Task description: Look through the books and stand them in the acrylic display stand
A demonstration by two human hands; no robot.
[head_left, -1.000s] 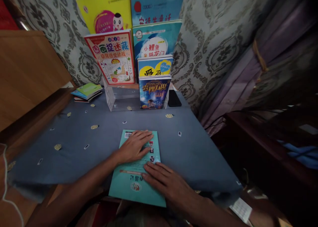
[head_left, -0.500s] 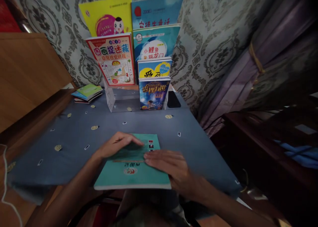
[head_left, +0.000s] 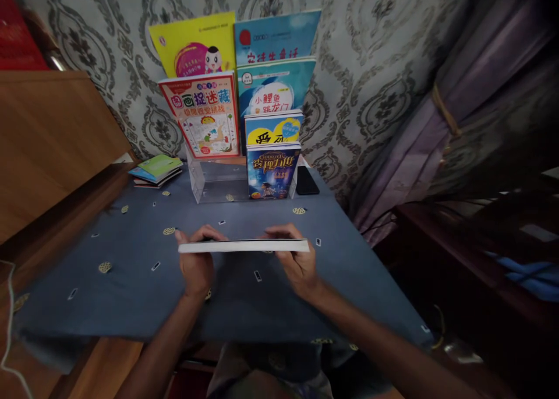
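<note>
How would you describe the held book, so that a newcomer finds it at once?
Find the blue-grey table. Over it, the left hand and right hand hold the book between them. Unlike the upright books beyond, it shows mainly a thin white edge.

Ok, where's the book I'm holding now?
The book is edge-on near the head view's centre, held between your left hand and right hand, over the blue tablecloth.

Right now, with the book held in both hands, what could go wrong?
The held book is gripped near opposite ends by the left hand and right hand; if either loosens, it might tip. Moved too far forward, it could bump the dark blue book at the front of the clear stand.
</note>
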